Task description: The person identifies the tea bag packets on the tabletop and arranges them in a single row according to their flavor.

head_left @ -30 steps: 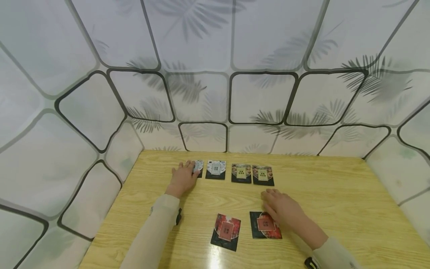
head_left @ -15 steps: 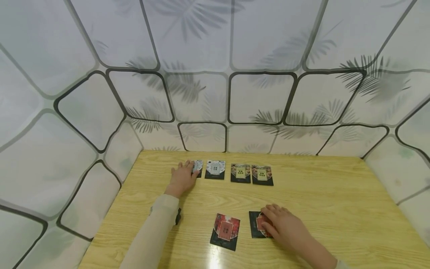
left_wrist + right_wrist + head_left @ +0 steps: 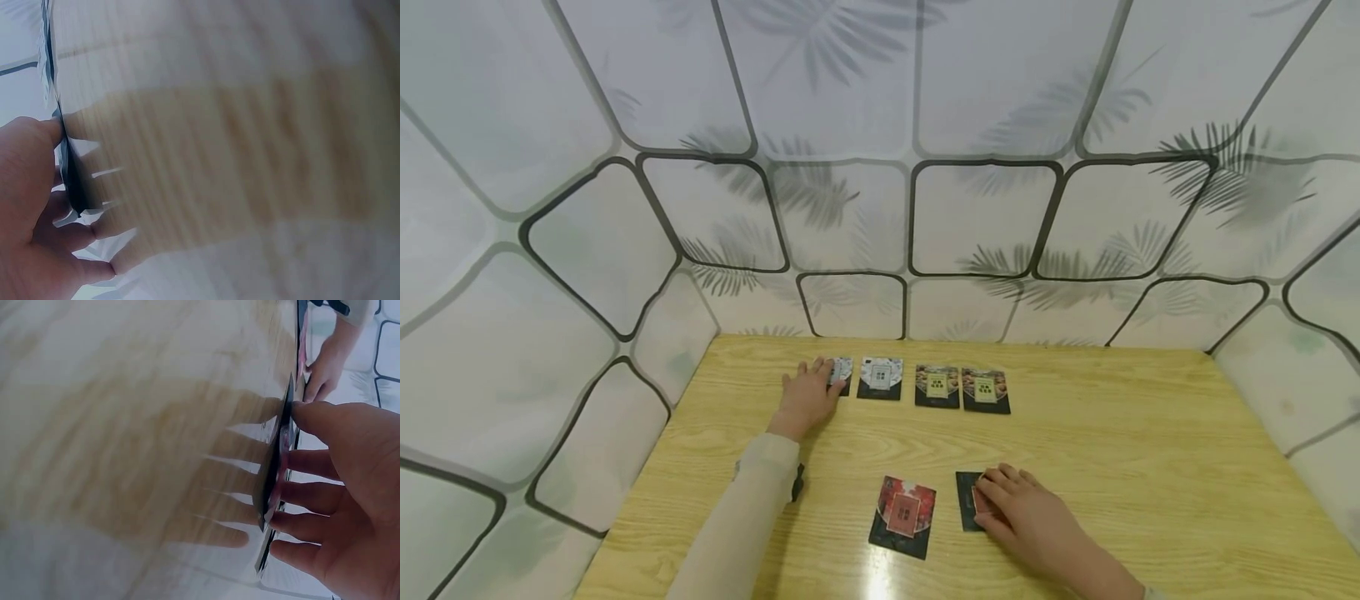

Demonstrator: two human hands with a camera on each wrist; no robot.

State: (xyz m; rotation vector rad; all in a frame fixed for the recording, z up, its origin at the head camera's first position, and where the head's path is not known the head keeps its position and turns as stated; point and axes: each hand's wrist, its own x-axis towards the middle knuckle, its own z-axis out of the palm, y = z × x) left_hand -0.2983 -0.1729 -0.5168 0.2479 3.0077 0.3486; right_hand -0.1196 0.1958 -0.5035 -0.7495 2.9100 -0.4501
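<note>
On the table's far left, my left hand (image 3: 807,400) rests on a flat black-and-white packet (image 3: 846,373), covering most of it. In the left wrist view, the thumb and fingers touch this packet (image 3: 76,178), which lies on the tabletop. My right hand (image 3: 1036,518) lies over a red-and-black packet (image 3: 967,502), hiding its right part. The right wrist view has the thumb and extended fingers touching the face of that packet (image 3: 275,465). A second red-and-black packet (image 3: 903,517) lies slightly turned to the left of my right hand.
Another black-and-white packet (image 3: 881,379) lies in the far row, followed to the right by two yellow-labelled packets (image 3: 937,387) side by side. Everything lies on a wood-grain table (image 3: 1120,433). A pale patterned wall (image 3: 970,308) stands along the table's back edge.
My right hand has come down and nearer, from the far edge of the red-and-black packet to lie over it. The left hand stays on the black-and-white packet.
</note>
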